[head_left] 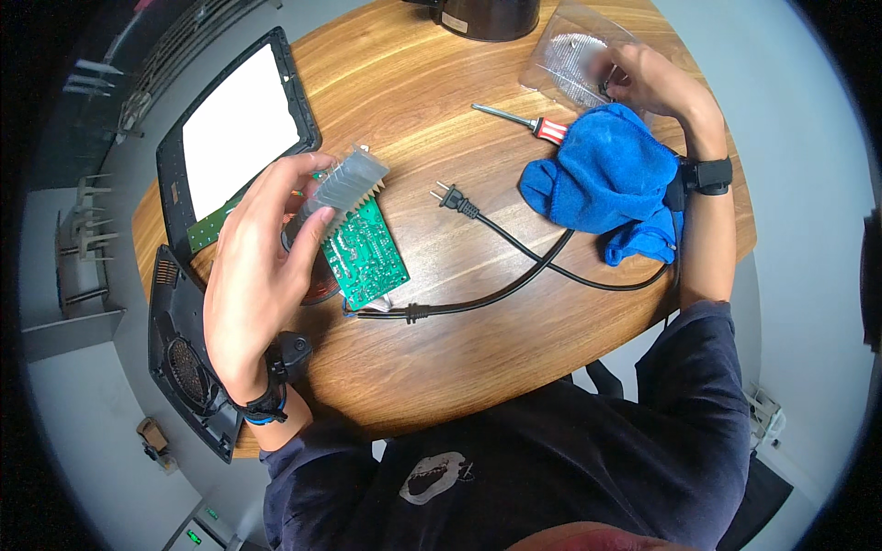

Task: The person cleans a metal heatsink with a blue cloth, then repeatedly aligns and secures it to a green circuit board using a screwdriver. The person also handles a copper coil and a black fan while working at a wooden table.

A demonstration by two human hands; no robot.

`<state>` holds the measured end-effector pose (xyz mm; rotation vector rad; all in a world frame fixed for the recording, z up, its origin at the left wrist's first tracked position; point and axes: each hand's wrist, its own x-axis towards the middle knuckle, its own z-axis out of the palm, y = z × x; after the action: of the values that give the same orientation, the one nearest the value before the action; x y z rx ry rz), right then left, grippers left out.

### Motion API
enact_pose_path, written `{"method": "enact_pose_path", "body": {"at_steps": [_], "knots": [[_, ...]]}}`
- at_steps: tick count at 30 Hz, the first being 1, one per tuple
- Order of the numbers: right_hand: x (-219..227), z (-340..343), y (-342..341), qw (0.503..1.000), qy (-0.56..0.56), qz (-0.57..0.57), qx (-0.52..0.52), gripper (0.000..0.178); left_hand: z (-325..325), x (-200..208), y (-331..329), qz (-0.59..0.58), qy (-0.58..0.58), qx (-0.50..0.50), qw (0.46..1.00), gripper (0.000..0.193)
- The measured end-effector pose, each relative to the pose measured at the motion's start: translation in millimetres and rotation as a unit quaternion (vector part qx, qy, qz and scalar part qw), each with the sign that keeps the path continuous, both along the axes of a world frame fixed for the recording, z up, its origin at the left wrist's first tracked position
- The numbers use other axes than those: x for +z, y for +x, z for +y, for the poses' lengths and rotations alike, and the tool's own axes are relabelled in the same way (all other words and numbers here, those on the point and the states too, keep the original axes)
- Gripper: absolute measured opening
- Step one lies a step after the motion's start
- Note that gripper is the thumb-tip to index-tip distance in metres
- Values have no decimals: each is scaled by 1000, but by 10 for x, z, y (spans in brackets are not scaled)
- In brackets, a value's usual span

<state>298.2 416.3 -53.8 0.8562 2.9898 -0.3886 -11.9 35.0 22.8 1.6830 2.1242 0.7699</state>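
My left hand (257, 262) is closed around a finned metal heat sink (356, 176), thumb on the near side and fingers behind. A green circuit board (369, 262) joins the heat sink and tilts toward me, its soldered face showing. Wires and a black power cord (501, 296) come from its lower end. At the far right, my right hand (654, 81) reaches over a clear plastic tray (544, 64) with its fingers bent together. Something small and dark shows at those fingertips, too small to name.
A blue cloth (611, 174) lies before my right forearm, beside a red-and-white-handled screwdriver (548, 129). The cord's two-pin plug (452, 197) rests mid-table. To the left are a black frame with a white panel (243, 119) and a black housing with a round grille (184, 367). A black container (491, 18) stands at the back.
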Motion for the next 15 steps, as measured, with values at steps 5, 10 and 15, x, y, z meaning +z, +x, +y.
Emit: {"method": "enact_pose_path", "body": {"at_steps": [5,10,15], "knots": [[-23,3,-13,999,37,9,8,14,7,-7,-1,4,10,-13,1000,36],[-5,74,-27,1000,14,-7,4,10,0,0,4,11,0,-3,1000,37],[-30,60,-31,1000,-7,-1,-3,12,24,-38,19,-13,10,12,1000,39]]}}
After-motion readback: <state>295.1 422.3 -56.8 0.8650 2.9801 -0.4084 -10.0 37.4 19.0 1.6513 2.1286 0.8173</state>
